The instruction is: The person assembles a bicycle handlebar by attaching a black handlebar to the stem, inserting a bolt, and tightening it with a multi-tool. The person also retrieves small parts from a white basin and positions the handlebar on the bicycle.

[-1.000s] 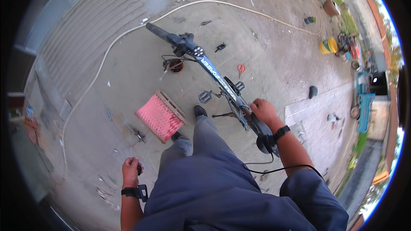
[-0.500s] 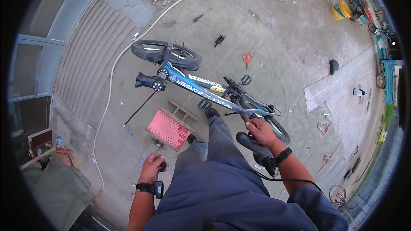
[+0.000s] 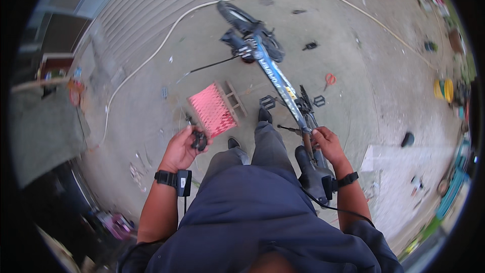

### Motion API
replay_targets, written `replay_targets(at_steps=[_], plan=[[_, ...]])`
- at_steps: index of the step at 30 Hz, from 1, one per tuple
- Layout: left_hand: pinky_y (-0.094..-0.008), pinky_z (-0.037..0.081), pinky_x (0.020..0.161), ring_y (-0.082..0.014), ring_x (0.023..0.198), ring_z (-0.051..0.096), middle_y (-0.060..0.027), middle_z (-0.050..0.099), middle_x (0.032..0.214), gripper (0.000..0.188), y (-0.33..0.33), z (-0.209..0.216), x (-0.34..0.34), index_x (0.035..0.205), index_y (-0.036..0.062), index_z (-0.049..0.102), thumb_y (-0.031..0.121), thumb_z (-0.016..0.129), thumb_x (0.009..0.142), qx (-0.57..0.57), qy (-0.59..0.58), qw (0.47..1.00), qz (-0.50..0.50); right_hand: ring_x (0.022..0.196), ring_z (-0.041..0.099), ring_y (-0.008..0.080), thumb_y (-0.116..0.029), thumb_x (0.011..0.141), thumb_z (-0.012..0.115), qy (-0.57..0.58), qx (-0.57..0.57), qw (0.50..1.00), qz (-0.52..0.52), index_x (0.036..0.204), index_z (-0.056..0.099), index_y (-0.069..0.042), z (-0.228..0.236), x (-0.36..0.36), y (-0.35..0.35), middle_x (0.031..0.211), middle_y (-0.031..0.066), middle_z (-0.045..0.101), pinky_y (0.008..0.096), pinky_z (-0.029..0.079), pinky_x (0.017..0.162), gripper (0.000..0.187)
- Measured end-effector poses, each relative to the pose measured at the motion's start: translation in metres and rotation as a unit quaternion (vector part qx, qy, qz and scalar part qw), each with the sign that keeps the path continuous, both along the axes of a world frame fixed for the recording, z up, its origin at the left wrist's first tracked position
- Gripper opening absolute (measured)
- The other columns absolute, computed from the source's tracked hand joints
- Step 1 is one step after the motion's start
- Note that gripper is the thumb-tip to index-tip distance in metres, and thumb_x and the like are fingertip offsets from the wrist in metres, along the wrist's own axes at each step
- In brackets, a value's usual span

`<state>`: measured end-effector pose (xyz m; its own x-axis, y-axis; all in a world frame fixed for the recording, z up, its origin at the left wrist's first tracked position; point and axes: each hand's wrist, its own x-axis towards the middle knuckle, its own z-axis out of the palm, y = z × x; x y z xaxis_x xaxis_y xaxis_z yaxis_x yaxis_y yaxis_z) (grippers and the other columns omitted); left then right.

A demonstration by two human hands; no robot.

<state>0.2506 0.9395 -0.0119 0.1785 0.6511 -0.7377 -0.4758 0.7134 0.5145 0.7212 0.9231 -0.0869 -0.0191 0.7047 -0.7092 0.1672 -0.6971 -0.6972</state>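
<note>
Item: bicycle [image 3: 275, 73], blue frame with black and white; location, concrete ground before and to the right of the wearer, front wheel [image 3: 237, 16] toward the top of the view, saddle [image 3: 310, 174] close by the right thigh. Kickstand [image 3: 289, 128] in view at the near side; share of the load on it, impossible to tell.

Step in hand, by judgement: steadying of the bicycle at the rear with the right hand, together with handling of a loose part in the left. Next move, by judgement: call for a steady right hand against tipping, and for a turn of the left wrist for a fuller look at the part.

Left hand [image 3: 182, 149]: raised at waist level, clear of the bicycle; fingers curled and pinching a rounded black part [image 3: 199, 141], of uncertain kind.

Right hand [image 3: 327, 144]: at a brown tube [image 3: 307, 146] just ahead of the saddle; fingers partly bent, tips at the tube; closed round it or merely resting, impossible to tell.

Nearby: pink woven stool [image 3: 212, 108], just beyond the left hand; red-handled scissors [image 3: 330, 80] and small dark piece [image 3: 309, 46], both on the ground right of the frame; pale hose [image 3: 166, 35], curved past the front wheel.
</note>
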Motion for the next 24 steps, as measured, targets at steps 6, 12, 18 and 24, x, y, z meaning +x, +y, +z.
replay_targets(at_steps=[6, 12, 18, 24], plan=[[-0.0381, 0.057, 0.088, -0.0325, 0.115, 0.065, -0.0211, 0.064, 0.125, 0.035, -0.044, 0.039, -0.003, 0.128, -0.0017, 0.057, 0.021, 0.044, 0.105, 0.094, -0.062, 0.99, 0.085, 0.073, 0.062, 0.012, -0.026, 0.097, 0.063, -0.108, 0.112, 0.977, 0.147, 0.101, 0.067, 0.0, 0.03, -0.04, 0.033, 0.079, 0.005, 0.066, 0.0289, 0.051, 0.069, 0.027], [-0.0356, 0.055, 0.093, -0.0332, 0.122, 0.062, -0.0218, 0.06, 0.134, 0.04, -0.124, 0.009, -0.046, 0.135, -0.0027, 0.054, 0.006, 0.05, 0.096, 0.145, -0.09, 0.975, 0.143, 0.087, 0.066, 0.0186, -0.019, 0.09, 0.072, -0.039, 0.246, 0.919, 0.304, 0.112, 0.066, 0.0, 0.052, -0.158, 0.042, 0.101, 0.01, 0.068, 0.0317, 0.053, 0.079, 0.029], [-0.0333, 0.055, 0.093, -0.0281, 0.124, 0.062, -0.0159, 0.061, 0.136, 0.038, -0.209, -0.097, -0.078, 0.136, 0.003, 0.056, 0.003, 0.053, 0.098, 0.111, -0.059, 0.958, 0.259, 0.091, 0.068, 0.0229, -0.021, 0.079, 0.084, 0.065, 0.357, 0.714, 0.599, 0.124, 0.063, -0.005, -0.001, -0.348, 0.025, 0.116, 0.0107, 0.065, 0.0345, 0.055, 0.08, 0.052], [-0.0353, 0.051, 0.1, -0.019, 0.123, 0.059, -0.0098, 0.057, 0.139, 0.048, -0.261, -0.185, -0.081, 0.148, 0.0053, 0.042, 0.007, 0.054, 0.102, 0.084, -0.039, 0.903, 0.42, 0.111, 0.063, 0.0321, -0.033, 0.072, 0.086, 0.09, 0.42, 0.423, 0.798, 0.131, 0.057, -0.009, -0.067, -0.493, -0.022, 0.125, 0.0114, 0.06, 0.042, 0.052, 0.091, 0.07]])
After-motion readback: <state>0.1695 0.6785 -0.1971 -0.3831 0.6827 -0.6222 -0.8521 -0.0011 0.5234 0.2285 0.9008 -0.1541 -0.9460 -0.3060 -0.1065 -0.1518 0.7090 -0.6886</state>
